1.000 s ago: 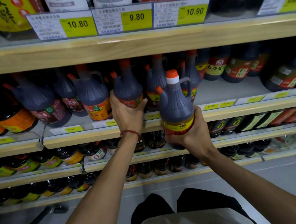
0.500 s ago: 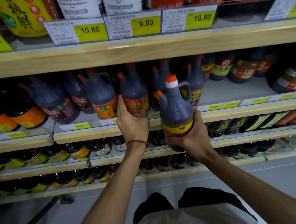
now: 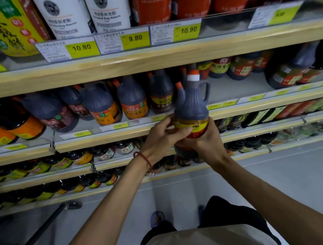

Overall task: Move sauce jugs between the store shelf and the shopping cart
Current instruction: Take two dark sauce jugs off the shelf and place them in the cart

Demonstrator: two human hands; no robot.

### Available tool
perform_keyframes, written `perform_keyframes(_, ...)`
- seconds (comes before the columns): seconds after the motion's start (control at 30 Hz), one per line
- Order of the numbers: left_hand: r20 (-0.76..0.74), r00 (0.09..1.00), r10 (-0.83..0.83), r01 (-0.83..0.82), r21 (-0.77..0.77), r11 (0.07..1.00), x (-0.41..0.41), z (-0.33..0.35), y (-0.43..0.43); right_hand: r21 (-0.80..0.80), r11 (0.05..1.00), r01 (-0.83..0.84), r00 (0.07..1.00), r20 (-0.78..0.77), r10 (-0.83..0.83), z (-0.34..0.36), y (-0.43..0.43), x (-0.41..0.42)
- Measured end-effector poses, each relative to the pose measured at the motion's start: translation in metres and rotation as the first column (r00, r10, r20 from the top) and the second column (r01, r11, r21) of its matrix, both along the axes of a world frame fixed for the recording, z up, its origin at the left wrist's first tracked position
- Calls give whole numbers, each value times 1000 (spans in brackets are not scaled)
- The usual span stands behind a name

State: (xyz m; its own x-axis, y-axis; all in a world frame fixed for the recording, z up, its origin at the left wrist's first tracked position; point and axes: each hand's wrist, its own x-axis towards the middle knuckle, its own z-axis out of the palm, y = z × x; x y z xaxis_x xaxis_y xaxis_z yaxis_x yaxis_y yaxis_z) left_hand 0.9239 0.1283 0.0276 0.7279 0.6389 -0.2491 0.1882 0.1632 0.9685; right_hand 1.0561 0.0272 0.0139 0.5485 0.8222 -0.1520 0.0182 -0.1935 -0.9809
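dark brown sauce jug (image 3: 190, 105) with an orange cap is now held by both hands in front of the shelf edge (image 3: 116, 136): the left hand (image 3: 160, 141), which a moment ago rested on a jug in the row, has come over and clasps the label, and the right hand (image 3: 203, 143) grips the base. one jug is in the hands, and about five similar jugs (image 3: 132, 100) stand upright on that shelf, though blur makes the count uncertain. i judge it is between shelf and cart, direction unclear.
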Motion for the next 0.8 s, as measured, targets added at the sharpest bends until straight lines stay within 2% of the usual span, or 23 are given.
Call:
perform_keyframes(0.1, -60, 996, 61, -50, 166, 985, 21, 6, -14, -38, 990, -132, 991, -16, 132, 8, -13, 24)
perform_keyframes(0.23, -41, 995, 94, -86, 172, 981, 52, 12, -40, -52, 942, -332, 943, -34, 330, 13, -32, 79)
perform_keyframes(0.37, 3, 983, 182, -180, 165, 970, 98, 10, -75, -89, 883, -461, 884, 44, 466, 17, -52, 142)
perform_keyframes(0.47, 12, 968, 250, -246, 225, 943, 133, 6, -97, -68, 888, -455, 883, 97, 460, 20, -67, 175)
perform_keyframes(0.6, 22, 952, 305, -300, 267, 916, 161, 6, -115, -27, 923, -383, 883, 282, 375, 22, -76, 199)
perform_keyframes(0.7, 9, 945, 328, -306, 381, 873, 170, 7, -113, -15, 942, -335, 836, 455, 305, 21, -74, 204)
perform_keyframes(0.8, 13, 941, 339, -308, 449, 839, 175, 8, -104, 16, 958, -287, 855, 455, 249, 16, -64, 205)
